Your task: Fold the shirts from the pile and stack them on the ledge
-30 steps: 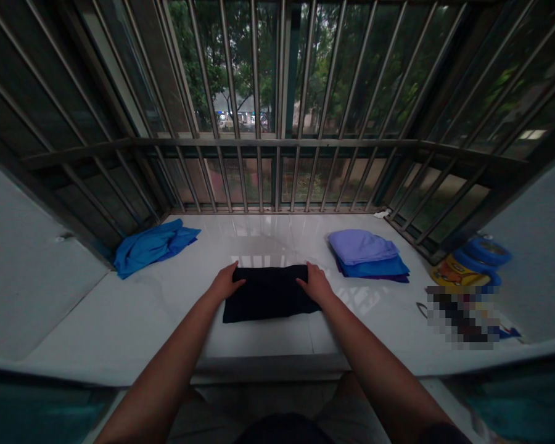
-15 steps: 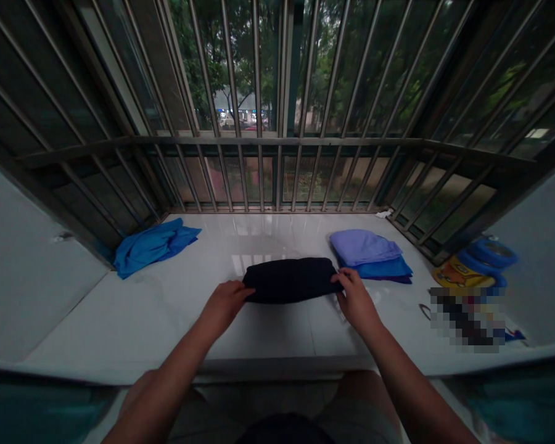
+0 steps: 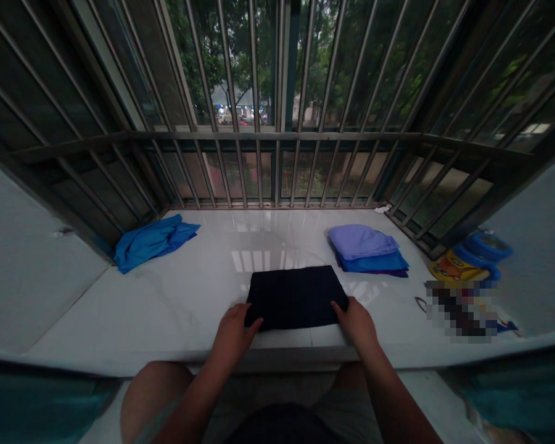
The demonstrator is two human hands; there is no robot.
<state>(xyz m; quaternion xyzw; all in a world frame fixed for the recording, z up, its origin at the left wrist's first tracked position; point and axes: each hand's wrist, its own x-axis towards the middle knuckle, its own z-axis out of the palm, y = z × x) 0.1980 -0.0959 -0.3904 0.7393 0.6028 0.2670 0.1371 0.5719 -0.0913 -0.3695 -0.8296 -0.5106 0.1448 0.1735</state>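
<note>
A dark folded cloth (image 3: 296,298), nearly black, lies as a flat rectangle in front of me on the white sill (image 3: 203,259). At its near left corner, my left hand (image 3: 237,328) pinches the edge, thumb on top. My right hand (image 3: 354,319) grips the right edge in the same way, with the fingers hidden under the fabric. Beyond my right hand sits a stack of folded cloths, a lavender cloth (image 3: 363,242) over a bright blue cloth (image 3: 374,262) and a purple one. Off to the far left is a crumpled blue cloth (image 3: 155,242).
Metal window bars (image 3: 277,135) close off the back and both sides of the sill. On the right, a yellow and blue container (image 3: 462,265) stands against the wall, with a pixelated item (image 3: 462,311) in front of it. My knees are below the sill's front edge.
The dark cloth has come down and nearer to me, and it now lies flat, showing a broader face. Both hands moved toward me with it.
</note>
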